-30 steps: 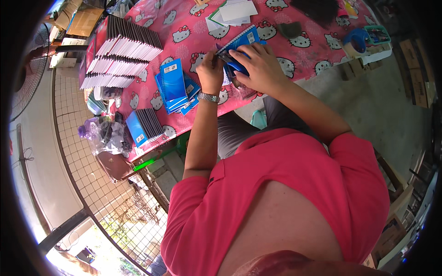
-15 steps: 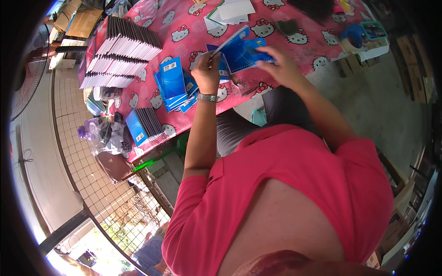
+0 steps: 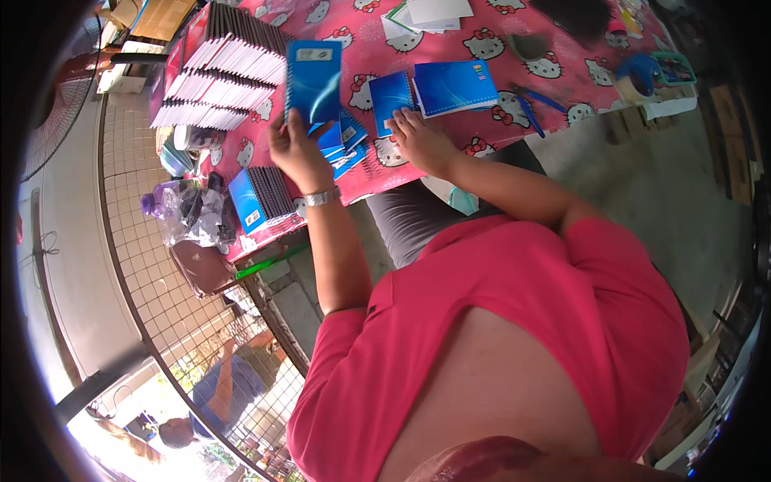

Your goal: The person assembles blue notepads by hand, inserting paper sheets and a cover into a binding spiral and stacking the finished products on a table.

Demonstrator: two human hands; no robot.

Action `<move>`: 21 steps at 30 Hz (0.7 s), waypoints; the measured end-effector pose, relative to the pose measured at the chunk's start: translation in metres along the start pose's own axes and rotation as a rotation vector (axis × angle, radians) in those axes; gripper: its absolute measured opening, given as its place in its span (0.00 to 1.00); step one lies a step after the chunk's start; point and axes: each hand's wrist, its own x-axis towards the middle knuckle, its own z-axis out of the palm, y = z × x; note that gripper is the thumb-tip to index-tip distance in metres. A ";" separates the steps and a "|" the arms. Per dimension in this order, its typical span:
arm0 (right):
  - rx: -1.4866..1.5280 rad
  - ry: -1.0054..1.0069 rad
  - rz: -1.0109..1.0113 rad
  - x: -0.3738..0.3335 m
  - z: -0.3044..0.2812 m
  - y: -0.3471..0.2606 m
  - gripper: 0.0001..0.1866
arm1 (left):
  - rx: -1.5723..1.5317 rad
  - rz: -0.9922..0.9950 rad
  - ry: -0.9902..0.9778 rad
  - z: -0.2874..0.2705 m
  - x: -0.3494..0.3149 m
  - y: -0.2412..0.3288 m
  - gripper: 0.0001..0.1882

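My left hand (image 3: 301, 153), wearing a metal-band watch, is closed on the lower end of a blue spiral notebook (image 3: 314, 76). That notebook is held over a loose pile of blue notebooks (image 3: 347, 140), partly hiding it. My right hand (image 3: 422, 143) lies with fingers stretched out on the lower right edge of another blue notebook (image 3: 391, 98) on the table. Just right of it is a further blue notebook (image 3: 455, 87), lying sideways. Pliers with blue handles (image 3: 530, 108) rest near the table's edge, beyond my right hand.
Tall stacks of spiral notebooks (image 3: 229, 68) stand at the far left of the pink patterned table (image 3: 361, 189). A row of blue notebooks (image 3: 263, 197) sits near the left edge, beside a plastic bag (image 3: 193, 213). White papers (image 3: 426, 14) lie at the back; a tape roll (image 3: 638, 84) is at right.
My left hand has moved left, carrying a blue notebook over the pile. My right hand has come down and left onto a notebook. The pliers now show; another person is more visible at lower left.
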 end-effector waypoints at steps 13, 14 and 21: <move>0.506 0.019 0.219 0.010 -0.150 -0.009 0.10 | -0.098 -0.050 0.312 -0.132 -0.031 0.033 0.08; 0.467 0.115 0.176 0.023 -0.159 -0.010 0.11 | -0.100 -0.052 0.330 -0.134 -0.033 0.035 0.08; 0.122 0.325 -0.146 0.104 -0.083 -0.056 0.16 | -0.063 -0.026 0.342 -0.143 -0.027 0.045 0.09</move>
